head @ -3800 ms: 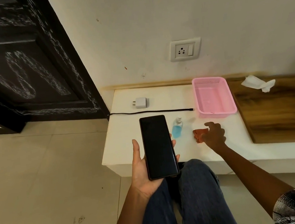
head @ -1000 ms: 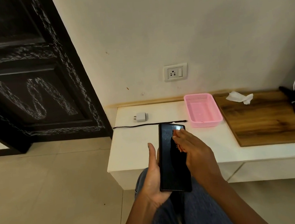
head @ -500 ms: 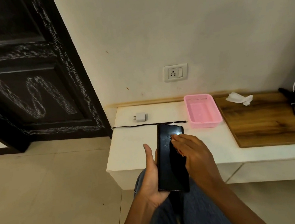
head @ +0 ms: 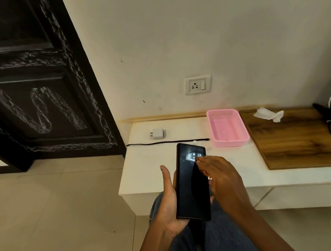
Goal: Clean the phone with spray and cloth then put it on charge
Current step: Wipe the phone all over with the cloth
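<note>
We judged the step in hand to be the wiping of the phone [head: 191, 182], and to do it well we had to keep the cloth flat under the fingertips and carry it in overlapping strokes down the whole dark screen, with the supporting palm firm enough that the phone did not rock or slide toward our lap. A pale, speckled patch showed on the far end of the glass, probably spray not yet wiped off, so that part wanted the most attention. Our left hand [head: 170, 199] lay palm up under the phone, thumb upright along its left edge and fingers wrapped behind, cradling it screen up over our knees, just near of the white shelf [head: 144, 169]. Our right hand [head: 222, 178] came in from the right, palm down, fingers bunched and pressed on the far half of the screen; only a hint of reddish cloth showed beneath them, so we cannot tell how it was held. For charging, the black cable [head: 162, 143] and white adapter [head: 158, 133] lay on the shelf, beyond the phone, below the wall socket [head: 197, 85].
</note>
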A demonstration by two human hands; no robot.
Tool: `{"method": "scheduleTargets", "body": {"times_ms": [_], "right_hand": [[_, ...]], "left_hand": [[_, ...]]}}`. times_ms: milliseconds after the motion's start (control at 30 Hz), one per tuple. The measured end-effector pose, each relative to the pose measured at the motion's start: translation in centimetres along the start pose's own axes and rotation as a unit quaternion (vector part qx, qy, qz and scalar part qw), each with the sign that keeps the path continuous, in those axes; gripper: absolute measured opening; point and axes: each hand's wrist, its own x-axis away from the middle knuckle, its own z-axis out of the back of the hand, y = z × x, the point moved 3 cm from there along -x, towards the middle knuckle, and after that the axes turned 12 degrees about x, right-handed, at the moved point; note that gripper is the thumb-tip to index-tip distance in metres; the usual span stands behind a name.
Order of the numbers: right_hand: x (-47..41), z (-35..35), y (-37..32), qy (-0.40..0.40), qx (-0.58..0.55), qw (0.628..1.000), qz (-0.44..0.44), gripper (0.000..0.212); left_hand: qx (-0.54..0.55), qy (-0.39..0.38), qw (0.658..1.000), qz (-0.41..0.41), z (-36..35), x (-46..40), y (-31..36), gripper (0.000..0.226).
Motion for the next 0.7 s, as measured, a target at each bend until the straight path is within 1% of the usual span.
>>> {"method": "scheduleTargets", "body": {"times_ms": [100, 200, 300, 433, 567, 633, 700], "right_hand": [[-1.1, 0.3, 1.0, 0.004, -0.003, 0.999, -0.033, 0.054], [-2.6, 0.5, 0.9, 0.038, 0.000, 0.998, -0.055, 0.045], [-2.5, 0.3, 0.0, 0.049, 0.007, 0.998, -0.026, 0.043], [-0.4, 0.0, 0.2, 0.025, -0.004, 1.000, -0.001, 0.049], [-0.8, 0.2, 1.7, 0.001, -0.018, 0.999, -0.043, 0.055], [-1.8, 0.5, 1.8, 0.020, -0.014, 0.998, -0.058, 0.051], [-2.5, 0.6, 1.2, 0.038, -0.002, 0.998, -0.054, 0.044]], "left_hand": [[-0.014, -0.005, 1.000, 0.004, -0.5, 0.0, -0.2, 0.092], [-0.023, -0.005, 1.000, 0.015, -1.3, 0.1, -0.5, 0.091], [-0.007, -0.006, 1.000, 0.018, -1.3, 0.1, -0.3, 0.089], [-0.010, -0.004, 1.000, 0.012, -1.1, 0.3, 0.0, 0.091], [-0.030, 0.004, 0.999, 0.018, -1.4, 0.3, -0.4, 0.095], [-0.035, 0.000, 0.999, 0.025, -1.8, 0.3, -0.6, 0.094], [-0.031, -0.006, 0.999, 0.031, -2.0, 0.2, -0.7, 0.091]]}}
